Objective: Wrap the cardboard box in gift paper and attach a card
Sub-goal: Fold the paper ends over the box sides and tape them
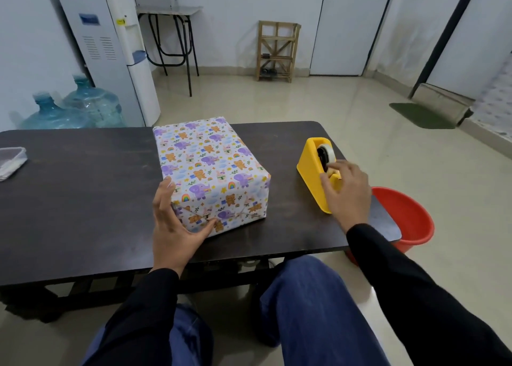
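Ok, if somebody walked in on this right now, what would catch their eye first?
Probably the wrapped box in bright animal-print paper at the middle of the dark table, with the left hand pressing its near end. Next, the yellow tape dispenser to its right, where the right hand reaches for tape.

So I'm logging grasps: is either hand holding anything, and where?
Left hand presses the wrapped box at its near-left corner, thumb on the folded end. Right hand pinches at the tape dispenser cutter end.
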